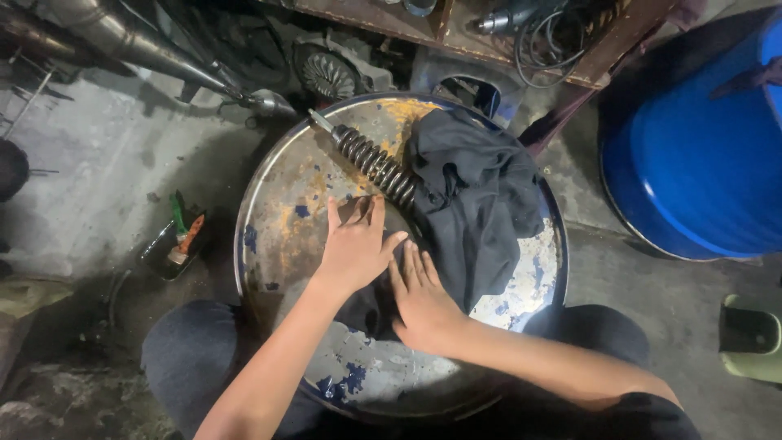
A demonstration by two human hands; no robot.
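Note:
A rusty, paint-chipped round drum top [285, 220] stands between my knees. A dark cloth [476, 204] lies crumpled over its right half. A coiled shock absorber spring [375, 163] lies diagonally on the drum, its lower end tucked under the cloth. My left hand [356, 244] lies flat, fingers spread, on the drum and the cloth's near edge, just below the spring. My right hand [419, 297] presses flat on the cloth beside it. Neither hand grips anything.
A small black tray [171, 248] with green and orange tools sits on the concrete floor at left. A blue barrel [700, 155] stands at right. Metal pipes [138, 45], engine parts and a cluttered shelf [521, 33] lie at the back. A green container [749, 338] is at lower right.

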